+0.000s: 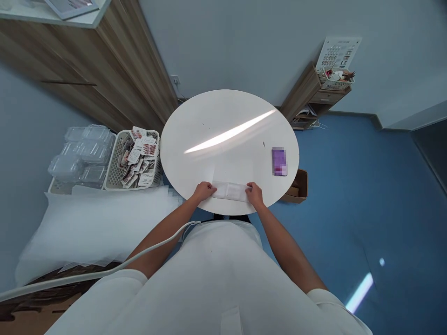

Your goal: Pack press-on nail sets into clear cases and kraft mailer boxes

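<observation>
A whitish, translucent folded sheet (230, 191) lies near the front edge of the round white table (223, 111). My left hand (204, 191) pinches its left end, and my right hand (254, 193) pinches its right end. The sheet forms a narrow strip stretched between the two hands, with a small dark mark near its middle. To the right on the table is a purple rectangular item (279, 161), its surface blurred.
Left of the table stand a white basket (108, 177) of printed cards, clear plastic boxes (87, 149) and a stack of translucent sheets (101, 223). A cardboard box (303, 186) sits on the floor at right. A white cable (150, 250) crosses my left arm.
</observation>
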Demonstrator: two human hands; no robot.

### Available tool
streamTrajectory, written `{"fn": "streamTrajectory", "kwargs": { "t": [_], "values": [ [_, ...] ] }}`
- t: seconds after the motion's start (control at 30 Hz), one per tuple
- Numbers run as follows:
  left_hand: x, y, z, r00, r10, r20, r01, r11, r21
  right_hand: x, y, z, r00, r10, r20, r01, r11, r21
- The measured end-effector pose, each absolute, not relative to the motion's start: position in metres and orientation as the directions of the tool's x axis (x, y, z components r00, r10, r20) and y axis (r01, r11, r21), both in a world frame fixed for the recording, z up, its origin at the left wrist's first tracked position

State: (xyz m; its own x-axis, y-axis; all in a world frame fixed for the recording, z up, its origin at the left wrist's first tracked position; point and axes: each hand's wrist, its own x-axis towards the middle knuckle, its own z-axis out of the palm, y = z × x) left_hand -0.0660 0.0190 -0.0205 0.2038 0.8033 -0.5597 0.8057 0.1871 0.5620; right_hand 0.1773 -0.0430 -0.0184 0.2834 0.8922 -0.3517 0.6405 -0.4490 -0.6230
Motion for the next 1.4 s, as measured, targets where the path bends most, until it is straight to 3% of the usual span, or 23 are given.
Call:
{"fn": "streamTrajectory", "kwargs": {
  "t": [0.1,0.2,0.3,0.37,0.43,0.57,0.77,0.87,1.03,1.23,1.4],
  "values": [
    [-0.071,0.014,-0.016,0.165,0.868,-0.469,0.812,0.150,0.563,0.177,-0.052,-0.017,0.341,0.913,-0.225,0.720,-0.407,-0.562],
    [-0.070,0.009,-0.005,0.257,0.949,-0.181,0.824,-0.118,0.554,0.176,-0.059,-0.012,0.269,0.962,-0.038,0.846,-0.255,-0.469],
    [-0.058,0.006,0.004,0.611,0.792,0.001,0.701,-0.542,0.464,0.170,-0.059,-0.007,-0.065,0.998,-0.022,0.907,0.050,-0.418],
    [-0.046,0.007,0.005,0.770,0.638,-0.028,0.592,-0.696,0.407,0.164,-0.055,-0.006,-0.244,0.966,-0.090,0.900,0.191,-0.391],
    [-0.034,0.008,0.004,0.813,0.575,-0.095,0.564,-0.735,0.377,0.159,-0.050,-0.006,-0.295,0.942,-0.159,0.902,0.220,-0.371],
    [-0.025,0.009,0.001,0.791,0.590,-0.164,0.601,-0.697,0.392,0.155,-0.046,-0.003,-0.294,0.929,-0.224,0.903,0.193,-0.384],
    [-0.036,0.004,0.008,0.787,0.559,-0.260,0.606,-0.624,0.493,0.162,-0.051,0.008,-0.361,0.874,-0.324,0.849,0.164,-0.503],
    [-0.037,0.008,0.011,0.763,0.584,-0.277,0.626,-0.563,0.540,0.169,-0.043,0.013,-0.363,0.881,-0.302,0.809,0.137,-0.572],
    [-0.039,0.027,0.012,0.721,0.653,-0.232,0.608,-0.436,0.664,0.176,-0.018,0.017,-0.217,0.906,-0.363,0.734,-0.094,-0.673],
    [-0.051,0.045,0.001,0.475,0.828,-0.299,0.740,-0.191,0.645,0.175,0.005,0.010,0.017,0.900,-0.436,0.634,-0.347,-0.691],
    [-0.056,0.055,-0.011,0.242,0.877,-0.415,0.799,0.062,0.598,0.180,0.015,-0.004,0.128,0.874,-0.469,0.580,-0.450,-0.679]
  ]
}}
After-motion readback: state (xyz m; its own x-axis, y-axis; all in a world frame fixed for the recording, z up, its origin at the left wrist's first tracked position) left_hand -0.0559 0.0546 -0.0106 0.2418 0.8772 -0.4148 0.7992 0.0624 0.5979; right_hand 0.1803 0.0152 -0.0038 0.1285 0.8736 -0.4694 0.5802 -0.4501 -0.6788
